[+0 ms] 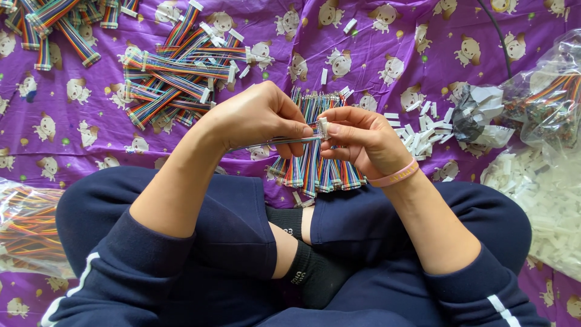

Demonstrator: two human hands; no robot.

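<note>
Ribbon cable (284,140): rainbow-striped, held above the lap, long axis near level, running left to right, its white connector (323,127) at the right end.
Left hand (257,115): fingers and thumb pressed together, pinching the cable just left of the connector.
Right hand (363,139): fingertips closed on the white connector.
Below the hands: a stack of cables (315,166) lying lengthwise away from the person on the purple cloth (375,42).
Right side: loose white connectors (423,130).
</note>
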